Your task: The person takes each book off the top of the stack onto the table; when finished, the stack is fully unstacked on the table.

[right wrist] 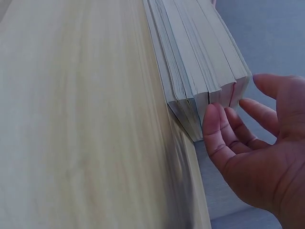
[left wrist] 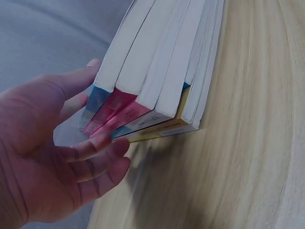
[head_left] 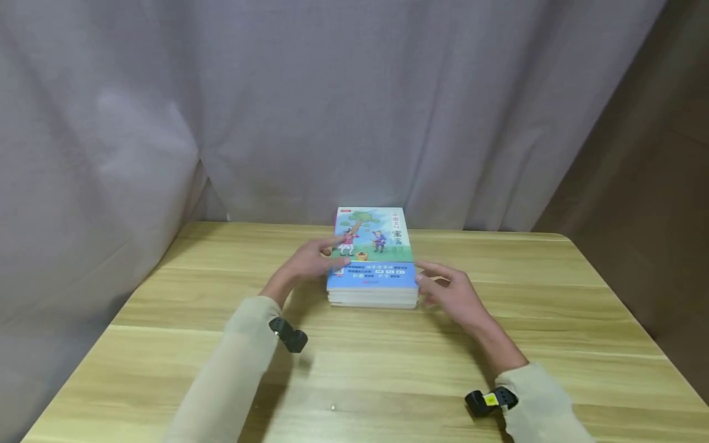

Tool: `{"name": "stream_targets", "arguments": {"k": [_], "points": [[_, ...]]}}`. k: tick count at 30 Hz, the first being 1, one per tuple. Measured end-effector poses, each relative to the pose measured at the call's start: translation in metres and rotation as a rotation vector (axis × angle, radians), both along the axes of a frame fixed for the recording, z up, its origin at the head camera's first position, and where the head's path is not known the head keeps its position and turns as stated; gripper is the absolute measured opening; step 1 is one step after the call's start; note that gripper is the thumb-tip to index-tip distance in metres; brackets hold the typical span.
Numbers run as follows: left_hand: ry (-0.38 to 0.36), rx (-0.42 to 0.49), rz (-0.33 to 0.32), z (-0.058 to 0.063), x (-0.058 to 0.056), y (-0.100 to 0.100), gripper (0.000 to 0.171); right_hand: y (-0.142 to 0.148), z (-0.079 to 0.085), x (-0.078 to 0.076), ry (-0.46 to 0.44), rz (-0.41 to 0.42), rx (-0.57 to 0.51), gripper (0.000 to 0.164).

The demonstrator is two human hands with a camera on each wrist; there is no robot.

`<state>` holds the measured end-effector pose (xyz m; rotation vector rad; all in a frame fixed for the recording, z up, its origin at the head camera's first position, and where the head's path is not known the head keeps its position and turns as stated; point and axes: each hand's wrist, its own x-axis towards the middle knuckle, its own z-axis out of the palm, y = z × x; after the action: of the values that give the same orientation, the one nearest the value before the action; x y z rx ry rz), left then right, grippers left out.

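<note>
A stack of several books [head_left: 373, 271] lies flat on the wooden table [head_left: 388, 357], its top cover showing a cartoon tree and children above a blue band. My left hand [head_left: 316, 261] rests at the stack's left side, thumb over the cover edge and fingers straight against the spines [left wrist: 138, 109]. My right hand [head_left: 448, 289] sits at the stack's right near corner, fingers straight and touching the page edges [right wrist: 200, 86]. Neither hand grips anything. The left wrist view shows my left hand [left wrist: 71, 157] beside coloured spines; the right wrist view shows my right hand [right wrist: 252, 157] at the corner.
A grey curtain [head_left: 332, 104] hangs behind and to the left of the table. A brown wall [head_left: 653, 184] stands at the right. Small black wrist cameras [head_left: 290, 335] sit on both beige sleeves. Bare tabletop surrounds the stack.
</note>
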<state>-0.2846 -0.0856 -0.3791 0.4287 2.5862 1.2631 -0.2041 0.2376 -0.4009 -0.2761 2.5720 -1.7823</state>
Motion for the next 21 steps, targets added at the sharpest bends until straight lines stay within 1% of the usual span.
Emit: {"name": "stream_targets", "arguments": {"k": [3,8,13,15,21], "points": [[-0.008,0.003,-0.006,0.001,-0.001,-0.004,0.069,-0.004,0.0,-0.002,-0.006,-0.008,-0.012,0.048],[-0.079,0.06,0.01,0.001,-0.001,-0.013,0.07,-0.009,0.0,-0.005,-0.019,-0.009,-0.008,0.048],[-0.105,0.117,0.028,-0.001,0.0,-0.018,0.069,-0.011,0.0,-0.008,-0.034,-0.024,0.024,0.05],[-0.125,0.166,0.025,-0.003,0.001,-0.019,0.07,-0.013,0.0,-0.009,-0.044,-0.029,0.038,0.052],[-0.273,0.378,0.002,-0.01,0.002,-0.023,0.082,-0.014,0.0,-0.011,-0.062,-0.032,0.042,0.054]]}}
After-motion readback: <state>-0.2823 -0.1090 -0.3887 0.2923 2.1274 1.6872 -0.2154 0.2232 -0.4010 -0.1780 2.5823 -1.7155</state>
